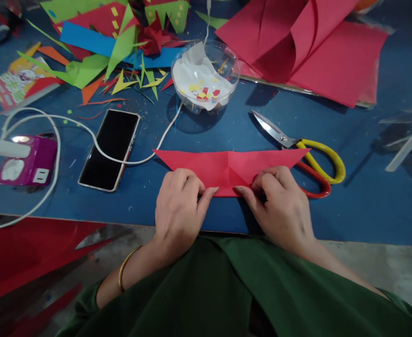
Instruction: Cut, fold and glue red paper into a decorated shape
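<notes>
A folded red paper (228,164) lies near the table's front edge, with pointed ends left and right and a crease at its middle. My left hand (181,206) pinches its lower edge left of the centre, fingers curled and thumb pointing inward. On the other side of the crease my right hand (281,203) grips the same edge, its fingers also curled. The two thumbs are a short gap apart. Scissors (283,139) with one yellow and one red handle lie just right of the paper, partly behind its right tip.
A phone (111,150) lies at the left under a white cable (135,163), beside a purple device (33,159). Behind the paper stands a clear bowl (206,100) with paper bits. Green and blue scraps (86,40) are at the back left, red sheets (346,61) at the back right.
</notes>
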`<state>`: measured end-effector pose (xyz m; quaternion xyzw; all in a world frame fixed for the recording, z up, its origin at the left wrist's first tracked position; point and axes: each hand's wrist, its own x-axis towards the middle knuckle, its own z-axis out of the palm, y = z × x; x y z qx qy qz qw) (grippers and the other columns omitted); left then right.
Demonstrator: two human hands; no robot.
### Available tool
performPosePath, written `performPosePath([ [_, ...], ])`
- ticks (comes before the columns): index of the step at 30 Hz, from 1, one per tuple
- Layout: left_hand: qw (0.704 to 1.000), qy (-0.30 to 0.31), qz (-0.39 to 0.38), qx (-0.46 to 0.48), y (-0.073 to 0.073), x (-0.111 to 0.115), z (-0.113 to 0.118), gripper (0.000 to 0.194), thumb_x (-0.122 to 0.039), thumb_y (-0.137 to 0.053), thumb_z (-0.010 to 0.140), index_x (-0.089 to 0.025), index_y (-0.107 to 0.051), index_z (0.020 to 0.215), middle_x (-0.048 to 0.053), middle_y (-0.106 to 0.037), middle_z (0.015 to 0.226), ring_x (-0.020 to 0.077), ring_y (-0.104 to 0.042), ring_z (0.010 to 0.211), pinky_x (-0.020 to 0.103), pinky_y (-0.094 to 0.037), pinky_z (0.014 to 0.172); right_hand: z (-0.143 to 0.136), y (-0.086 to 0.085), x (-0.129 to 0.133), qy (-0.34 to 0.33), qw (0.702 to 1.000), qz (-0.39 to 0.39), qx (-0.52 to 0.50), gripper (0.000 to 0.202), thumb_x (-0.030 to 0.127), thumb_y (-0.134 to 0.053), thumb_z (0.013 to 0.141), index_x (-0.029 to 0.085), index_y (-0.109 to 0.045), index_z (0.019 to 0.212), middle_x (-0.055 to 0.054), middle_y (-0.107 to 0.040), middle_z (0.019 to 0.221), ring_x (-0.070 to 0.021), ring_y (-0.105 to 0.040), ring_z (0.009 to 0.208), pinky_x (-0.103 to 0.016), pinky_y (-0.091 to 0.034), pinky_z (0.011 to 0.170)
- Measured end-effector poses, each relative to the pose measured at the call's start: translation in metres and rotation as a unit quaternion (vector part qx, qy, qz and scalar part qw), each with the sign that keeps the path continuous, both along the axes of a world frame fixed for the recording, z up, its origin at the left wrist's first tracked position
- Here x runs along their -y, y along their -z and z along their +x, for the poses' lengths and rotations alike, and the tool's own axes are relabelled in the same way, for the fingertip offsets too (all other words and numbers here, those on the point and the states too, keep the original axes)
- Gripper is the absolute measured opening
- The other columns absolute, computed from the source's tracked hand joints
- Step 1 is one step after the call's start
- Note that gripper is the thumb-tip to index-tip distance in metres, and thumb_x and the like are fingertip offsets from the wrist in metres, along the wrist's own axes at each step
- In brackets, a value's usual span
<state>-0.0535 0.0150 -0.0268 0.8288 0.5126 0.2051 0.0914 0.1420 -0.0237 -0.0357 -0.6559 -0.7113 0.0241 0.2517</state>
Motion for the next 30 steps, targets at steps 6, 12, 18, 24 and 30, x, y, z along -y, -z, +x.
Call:
performPosePath([
  [6,1.0,0.002,0.001,-0.006,0.0005,0.0001,0.0001,0.025,-0.029,-0.066,0.093,-0.017,-0.056,0.073,0.006,-0.059,0.084,0.0209,-0.052,0.079,0.034,-0.043,0.071,0.0,-0.0001,-0.0007,-0.004,1.0,0.0,0.006,0.026,0.033,-0.067,0.091,0.018,-0.054,0.075,-0.007,-0.057,0.083,-0.0182,-0.056,0.072,-0.03,-0.045,0.058],
  [12,1.0,0.008,0.011,-0.016,0.0008,-0.0014,0.0011,0.025,-0.029,-0.065,0.093,-0.017,-0.056,0.072,0.007,-0.058,0.084,0.0209,-0.05,0.078,0.035,-0.043,0.07,0.0006,0.0005,-0.0015,0.0,1.0,-0.008,0.005,0.027,0.034,-0.067,0.091,0.018,-0.053,0.074,-0.006,-0.055,0.083,-0.0181,-0.055,0.072,-0.03,-0.044,0.057],
  [18,1.0,0.001,0.013,-0.021,0.0012,0.0004,0.0006,0.027,-0.03,-0.065,0.093,-0.018,-0.055,0.072,0.006,-0.059,0.085,0.0208,-0.051,0.078,0.035,-0.044,0.07,0.0005,0.0011,-0.0021,0.003,1.0,-0.014,-0.009,0.029,0.035,-0.068,0.09,0.019,-0.051,0.073,-0.004,-0.054,0.081,-0.0175,-0.054,0.072,-0.031,-0.044,0.06],
  [24,0.997,0.042,0.063,-0.012,0.0008,0.0017,0.0014,0.013,-0.024,-0.059,0.097,-0.014,-0.066,0.101,0.01,-0.07,0.099,0.024,-0.059,0.089,0.038,-0.05,0.079,0.0008,0.0034,-0.0023,0.007,1.0,-0.018,-0.001,0.028,0.037,-0.068,0.09,0.018,-0.054,0.073,-0.005,-0.054,0.081,-0.0182,-0.053,0.072,-0.031,-0.041,0.06],
  [30,0.958,0.245,0.133,-0.066,0.004,0.003,0.0,0.034,-0.013,-0.042,0.101,-0.007,-0.065,0.125,0.013,-0.071,0.125,0.0251,-0.062,0.098,0.04,-0.053,0.082,0.0025,0.0067,-0.0016,0.018,0.999,-0.031,-0.018,0.028,0.037,-0.064,0.092,0.018,-0.056,0.073,-0.006,-0.054,0.083,-0.0171,-0.05,0.07,-0.031,-0.04,0.06],
])
